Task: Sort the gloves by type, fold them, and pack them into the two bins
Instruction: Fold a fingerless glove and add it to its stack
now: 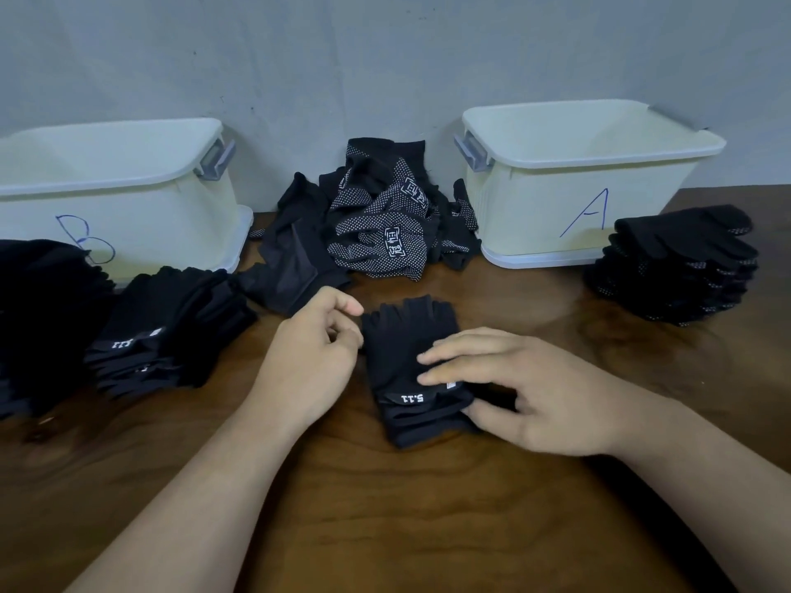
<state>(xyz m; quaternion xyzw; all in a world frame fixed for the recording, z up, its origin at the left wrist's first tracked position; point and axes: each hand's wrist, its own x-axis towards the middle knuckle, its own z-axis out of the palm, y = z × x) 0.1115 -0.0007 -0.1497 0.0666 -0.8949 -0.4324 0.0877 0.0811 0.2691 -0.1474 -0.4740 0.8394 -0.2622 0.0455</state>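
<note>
A folded black fingerless glove (400, 348) with a white "5.11" label lies on the wooden table in front of me. My right hand (535, 387) grips it: fingers lie across its top and the thumb is tucked under its right edge. My left hand (316, 357) sits just left of the glove with loosely curled fingers, holding nothing. An unsorted heap of black gloves (376, 216), some with white dots, lies at the back between bin B (111, 181) and bin A (578, 156).
A stack of folded fingerless gloves (171, 327) sits at the left, with more dark gloves (38, 318) beside it at the frame edge. A stack of dotted knit gloves (680, 267) stands right of bin A. A grey wall rises behind the bins.
</note>
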